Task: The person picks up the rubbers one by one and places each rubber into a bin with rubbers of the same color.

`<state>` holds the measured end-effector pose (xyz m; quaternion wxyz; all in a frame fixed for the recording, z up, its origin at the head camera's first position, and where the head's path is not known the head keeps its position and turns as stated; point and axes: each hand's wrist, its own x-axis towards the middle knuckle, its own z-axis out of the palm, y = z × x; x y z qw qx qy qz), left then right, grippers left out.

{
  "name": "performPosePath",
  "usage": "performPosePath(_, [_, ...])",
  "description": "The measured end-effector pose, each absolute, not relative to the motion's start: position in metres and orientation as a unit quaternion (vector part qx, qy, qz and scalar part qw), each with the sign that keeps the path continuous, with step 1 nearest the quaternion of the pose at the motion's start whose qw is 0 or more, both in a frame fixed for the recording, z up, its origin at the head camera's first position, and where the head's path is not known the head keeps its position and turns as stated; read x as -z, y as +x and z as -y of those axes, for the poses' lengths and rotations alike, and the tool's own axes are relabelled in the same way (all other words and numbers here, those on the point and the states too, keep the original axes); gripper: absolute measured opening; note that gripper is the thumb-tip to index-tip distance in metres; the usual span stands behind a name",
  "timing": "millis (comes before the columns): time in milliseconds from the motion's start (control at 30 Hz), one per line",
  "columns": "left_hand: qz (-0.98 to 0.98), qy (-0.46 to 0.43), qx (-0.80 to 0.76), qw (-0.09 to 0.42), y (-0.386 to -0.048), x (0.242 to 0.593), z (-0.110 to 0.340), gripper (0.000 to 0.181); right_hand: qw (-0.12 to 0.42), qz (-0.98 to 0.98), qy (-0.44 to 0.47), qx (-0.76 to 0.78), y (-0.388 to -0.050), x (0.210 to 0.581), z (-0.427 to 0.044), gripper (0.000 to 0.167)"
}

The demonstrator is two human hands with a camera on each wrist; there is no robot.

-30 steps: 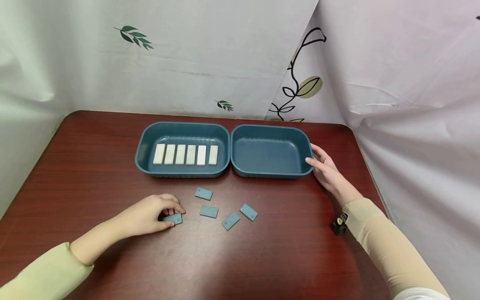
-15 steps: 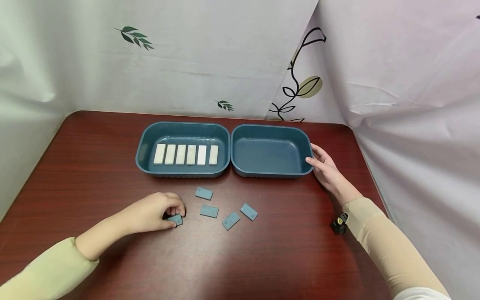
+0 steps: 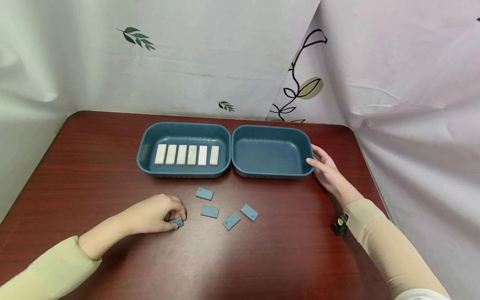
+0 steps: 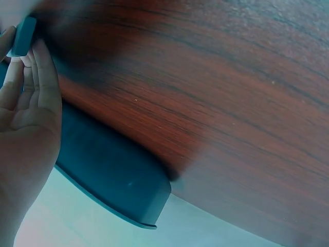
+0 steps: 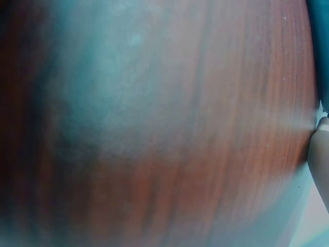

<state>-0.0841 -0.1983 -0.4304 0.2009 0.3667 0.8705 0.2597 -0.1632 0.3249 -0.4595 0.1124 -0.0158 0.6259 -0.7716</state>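
Observation:
My left hand (image 3: 155,214) pinches a small blue-grey rectangular tile (image 3: 178,221) between thumb and fingers, low over the table. In the left wrist view the tile (image 4: 23,37) stands out at the fingertips. My right hand (image 3: 326,171) grips the right end of a dark blue bin (image 3: 268,173), thumb over the rim and fingers outside, partly hidden. Only a bit of that hand (image 5: 320,154) shows in the right wrist view. Several more blue-grey tiles lie flat on the table, such as one tile (image 3: 209,211) right of my left hand.
A second dark blue bin (image 3: 183,174) stands end to end with the first, touching it. Several white tiles, one white tile (image 3: 202,156) brighter, lie in a row inside it. Behind the wooden table (image 3: 285,258) hangs a patterned white cloth (image 3: 187,62).
My left hand has shifted slightly right, its fingers drawing in over the tile, which now tilts and shows less of its face. The right hand and both bins look unmoved.

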Motion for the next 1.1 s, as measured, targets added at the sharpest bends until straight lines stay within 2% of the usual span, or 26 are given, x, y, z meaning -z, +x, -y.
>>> performPosePath(233, [-0.871, 0.374, -0.253, 0.193, -0.084, 0.426, 0.196, 0.02, 0.113, -0.624, -0.015, 0.773, -0.163, 0.459, -0.325, 0.05])
performPosePath(733, [-0.886, 0.391, -0.213, 0.127, -0.098, 0.401, 0.189, 0.024, 0.11, -0.622, -0.017, 0.775, -0.163, 0.46, -0.324, 0.048])
performPosePath(1100, [-0.888, 0.39, -0.225, 0.092, -0.111, 0.396, 0.176, 0.024, 0.108, -0.624, -0.013, 0.774, -0.163, 0.461, -0.325, 0.045])
